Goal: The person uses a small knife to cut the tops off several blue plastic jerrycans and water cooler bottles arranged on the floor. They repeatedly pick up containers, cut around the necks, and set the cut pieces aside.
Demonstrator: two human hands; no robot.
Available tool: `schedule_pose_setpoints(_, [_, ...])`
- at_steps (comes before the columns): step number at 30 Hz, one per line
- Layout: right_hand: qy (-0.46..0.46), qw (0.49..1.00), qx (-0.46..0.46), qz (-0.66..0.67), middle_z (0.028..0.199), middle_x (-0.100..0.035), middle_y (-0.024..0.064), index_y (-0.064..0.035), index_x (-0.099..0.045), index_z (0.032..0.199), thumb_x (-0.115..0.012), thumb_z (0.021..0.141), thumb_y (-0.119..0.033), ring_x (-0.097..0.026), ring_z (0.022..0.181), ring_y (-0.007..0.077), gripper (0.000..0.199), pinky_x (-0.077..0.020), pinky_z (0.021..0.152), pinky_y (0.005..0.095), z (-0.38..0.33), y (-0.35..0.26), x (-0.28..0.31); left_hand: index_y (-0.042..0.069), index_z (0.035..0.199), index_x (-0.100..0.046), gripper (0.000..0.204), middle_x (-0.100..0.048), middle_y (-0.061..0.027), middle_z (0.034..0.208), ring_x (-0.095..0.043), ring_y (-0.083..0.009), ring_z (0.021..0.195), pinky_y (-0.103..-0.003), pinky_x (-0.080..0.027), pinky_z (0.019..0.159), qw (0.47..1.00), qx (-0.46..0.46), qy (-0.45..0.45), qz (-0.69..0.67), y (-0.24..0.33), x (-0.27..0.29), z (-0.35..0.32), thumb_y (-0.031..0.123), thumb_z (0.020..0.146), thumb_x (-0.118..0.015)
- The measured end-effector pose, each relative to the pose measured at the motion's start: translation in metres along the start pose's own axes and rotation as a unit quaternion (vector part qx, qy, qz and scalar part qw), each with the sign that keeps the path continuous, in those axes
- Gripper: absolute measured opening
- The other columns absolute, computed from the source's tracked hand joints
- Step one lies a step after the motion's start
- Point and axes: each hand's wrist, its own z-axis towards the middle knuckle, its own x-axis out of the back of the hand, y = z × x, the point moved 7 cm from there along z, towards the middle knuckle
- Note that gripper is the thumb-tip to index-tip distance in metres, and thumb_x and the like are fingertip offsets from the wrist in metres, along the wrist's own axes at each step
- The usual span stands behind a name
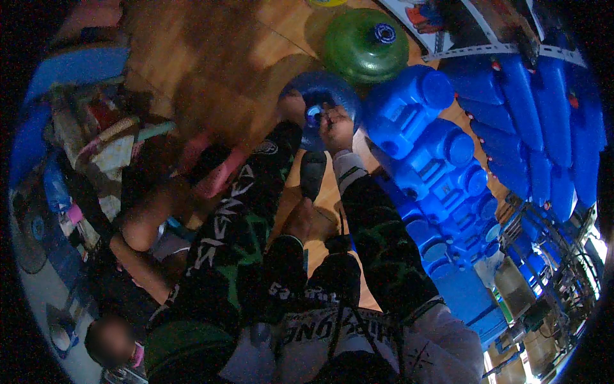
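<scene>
A large round blue water jug (pixel 314 83) stands in front of me, its neck and mouth facing up. My left hand (pixel 293 106) is pressed round the jug's left shoulder; its fingers are partly lost in shadow. At the right side of the neck, my right hand (pixel 337 128) has its fingers closed together. Whether a small thing is between those fingers cannot be made out. A big green water jug (pixel 364 54) stands just beyond, on the far right of the blue one.
Several blue plastic water containers (pixel 406 109) stand in a row to my right, with more blue containers (pixel 537 109) stacked beyond. A person (pixel 144 224) sits low at my left beside piled cloths and boxes (pixel 102 147). My foot (pixel 297 217) rests on the wooden floor (pixel 256 32).
</scene>
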Motion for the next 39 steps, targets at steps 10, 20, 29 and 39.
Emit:
schedule_pose_setpoints(10, [0.067,0.95,-0.292,0.087,0.08,-0.06,0.0178,-0.0035,-0.06,0.082,-0.055,0.074,-0.011,-0.058,0.073,0.0371,0.012,-0.046,0.065,0.043,-0.009,0.044,-0.022,0.007,0.107,-0.061,0.033,-0.062,-0.0201,0.1,-0.06,-0.0354,0.091,-0.042,-0.047,0.081,0.994,-0.065,0.084,0.018,0.023,0.023,-0.051,0.011,0.075,-0.057])
schedule_pose_setpoints(20, [0.065,0.959,-0.274,0.039,0.09,-0.061,0.0244,-0.0027,-0.059,0.093,-0.052,0.081,-0.019,-0.058,0.085,0.0417,0.022,-0.046,0.073,0.0488,-0.063,0.066,-0.037,0.005,0.103,-0.061,0.03,-0.062,-0.0147,0.095,-0.058,-0.0309,0.082,-0.038,-0.047,0.077,0.967,0.085,0.238,-0.002,-0.048,-0.092,-0.141,0.029,0.085,-0.054])
schedule_pose_setpoints(29, [0.128,0.925,-0.358,0.009,0.085,-0.059,0.0223,0.0001,-0.056,0.09,-0.051,0.087,-0.019,-0.057,0.079,0.0395,0.02,-0.0452,0.069,0.0437,-0.227,0.1,0.124,0.008,0.09,-0.059,0.01,-0.057,-0.0038,0.069,-0.053,-0.0133,0.051,-0.027,-0.043,0.043,0.837,0.176,-0.288,-0.43,0.036,-0.125,-0.236,0.018,0.088,-0.056])
schedule_pose_setpoints(39, [0.566,0.669,-0.482,0.005,0.07,-0.056,0.0111,0.0002,-0.057,0.084,-0.054,0.089,-0.026,-0.051,0.066,0.0154,0.027,-0.0413,0.06,0.0323,-0.559,0.21,0.438,0.001,0.085,-0.061,0.008,-0.059,-0.0041,0.067,-0.057,-0.0109,0.053,-0.025,-0.047,0.047,0.817,-0.083,-0.379,-0.426,0.452,-0.253,-0.404,0.008,0.082,-0.063])
